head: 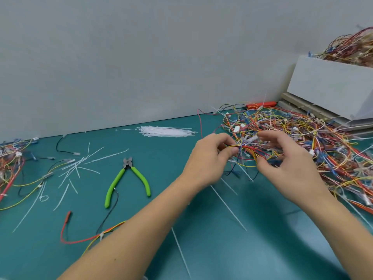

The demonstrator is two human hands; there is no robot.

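L hand (pixel 210 158) pinches a small wire bundle (pixel 247 148) btwn thumb and bent fingers, at the near-left edge of the big wire tangle (pixel 314 138). The bundle is red, yellow and blue strands, still meshed w/ the tangle. R hand (pixel 290 158) is cupped round the bundle's other side, fingers bent and apart, thumb tip by a yellow loop. It's blurred, so can't tell if it actually grips.

The tangle sits on the teal counter (pixel 181 209), right side, reaching back to a white box (pixel 331 85) (more wires heaped in it). Green-handled cutters (pixel 127 178) lie left of the L hand, handles splayed. A bunch of white cable ties (pixel 167 131) is near the wall, and tie offcuts (pixel 80 164) are scattered left of the cutters. A tied red/yellow harness (pixel 80 241) runs under the L forearm.
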